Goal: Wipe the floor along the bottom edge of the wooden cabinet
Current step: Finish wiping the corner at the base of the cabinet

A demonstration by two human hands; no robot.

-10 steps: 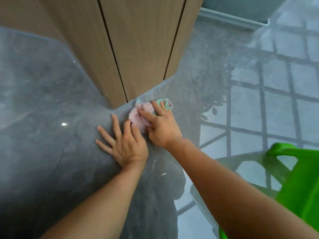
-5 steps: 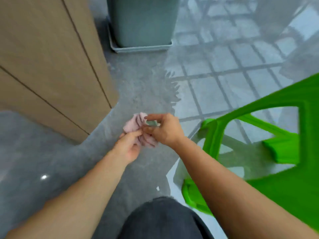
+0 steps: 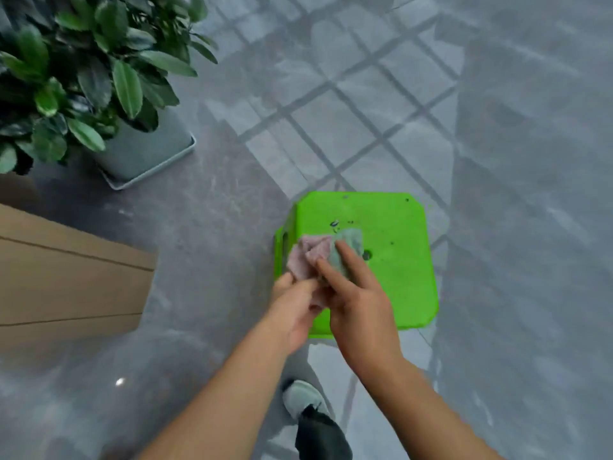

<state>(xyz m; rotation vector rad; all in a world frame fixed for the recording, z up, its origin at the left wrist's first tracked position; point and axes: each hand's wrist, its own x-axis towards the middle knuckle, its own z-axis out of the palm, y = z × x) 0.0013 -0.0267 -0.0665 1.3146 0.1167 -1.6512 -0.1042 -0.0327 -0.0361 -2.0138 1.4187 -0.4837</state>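
A crumpled pink and pale green cloth is held up in the air over a green stool, between both hands. My left hand grips its lower left part. My right hand presses on its right side with the fingers stretched out over it. The wooden cabinet is at the left edge, well away from the cloth, and its bottom edge meets the glossy grey floor.
A green plastic stool stands on the floor right under the hands. A potted plant in a grey square pot is at the upper left beside the cabinet. My shoe is below the arms.
The cloth has been lifted off the floor at the cabinet's base. Both hands now hold it above the stool, and the view has risen and turned right.
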